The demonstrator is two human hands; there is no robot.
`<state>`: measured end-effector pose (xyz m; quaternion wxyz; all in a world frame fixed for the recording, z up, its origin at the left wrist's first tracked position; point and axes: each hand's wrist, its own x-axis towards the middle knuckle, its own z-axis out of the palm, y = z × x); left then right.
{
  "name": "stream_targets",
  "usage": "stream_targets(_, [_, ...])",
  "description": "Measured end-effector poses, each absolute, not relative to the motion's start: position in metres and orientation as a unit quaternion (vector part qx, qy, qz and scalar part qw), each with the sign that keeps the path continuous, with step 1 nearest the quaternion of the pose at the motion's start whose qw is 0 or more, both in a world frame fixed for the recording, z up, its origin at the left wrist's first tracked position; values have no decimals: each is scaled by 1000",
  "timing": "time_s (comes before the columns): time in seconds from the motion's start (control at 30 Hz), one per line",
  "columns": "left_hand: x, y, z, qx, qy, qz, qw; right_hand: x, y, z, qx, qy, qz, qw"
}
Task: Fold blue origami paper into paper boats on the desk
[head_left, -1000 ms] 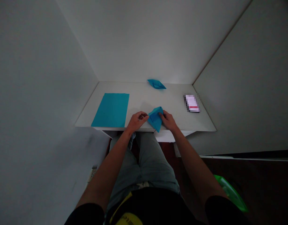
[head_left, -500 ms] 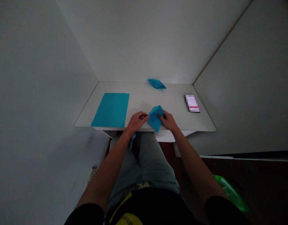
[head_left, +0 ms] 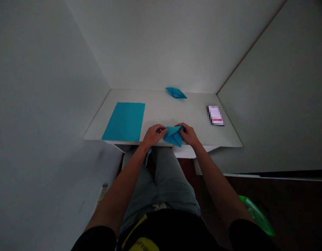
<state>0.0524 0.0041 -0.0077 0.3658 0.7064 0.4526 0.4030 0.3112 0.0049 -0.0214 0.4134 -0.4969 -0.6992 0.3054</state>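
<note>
A small folded piece of blue paper (head_left: 173, 135) lies near the front edge of the white table (head_left: 161, 113), pointing toward me. My left hand (head_left: 152, 135) pinches its left corner with closed fingers. My right hand (head_left: 189, 134) grips its right side, fingers curled over the top edge. A flat blue sheet (head_left: 125, 121) lies on the table to the left of my hands. A finished blue folded paper shape (head_left: 176, 92) rests at the back of the table by the wall.
A phone (head_left: 215, 115) lies at the table's right side near the wall. White walls close in the table on the left, back and right. A green object (head_left: 256, 214) sits on the dark floor at the lower right. My knees are under the table edge.
The upper flap of the folded paper has come down, so the piece now lies flatter and lower. My right fingers moved over its top edge. The left hand barely shifted.
</note>
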Motion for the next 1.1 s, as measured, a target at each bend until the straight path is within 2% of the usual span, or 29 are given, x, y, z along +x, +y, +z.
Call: stream_targets(1.1, [53, 5, -12, 713, 456, 395, 356, 311, 4, -19, -502, -701, 309, 401])
